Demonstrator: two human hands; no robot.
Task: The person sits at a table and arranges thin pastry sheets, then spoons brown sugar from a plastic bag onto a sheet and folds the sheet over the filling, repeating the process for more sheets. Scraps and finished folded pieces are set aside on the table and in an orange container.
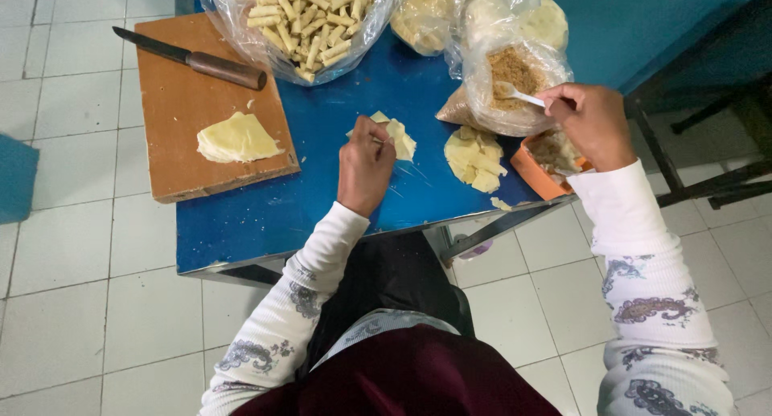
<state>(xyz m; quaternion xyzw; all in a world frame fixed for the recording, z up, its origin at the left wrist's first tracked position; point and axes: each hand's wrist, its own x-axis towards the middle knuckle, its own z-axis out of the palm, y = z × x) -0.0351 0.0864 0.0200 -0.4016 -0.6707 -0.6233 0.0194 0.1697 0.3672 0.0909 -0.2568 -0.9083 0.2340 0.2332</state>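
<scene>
Left hand (364,168) grip pinching dough sheet (396,136) | right hand (589,120) grip around spoon (519,96) | blue table (241,223), tiled floor (80,287)

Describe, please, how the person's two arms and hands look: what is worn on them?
Both arms wear long white sleeves printed with grey-purple paisley patterns, ending in plain ribbed cuffs at the wrists. The left hand and right hand are bare: no gloves, and no rings or watch can be seen.

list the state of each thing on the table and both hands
left hand: fingers pinching a wrapper flat on the table
right hand: gripping a white spoon, its tip in the filling bag
filling bag: open
rolls bag: open, full
knife: lying on the board
wrapper stack: loose
</scene>
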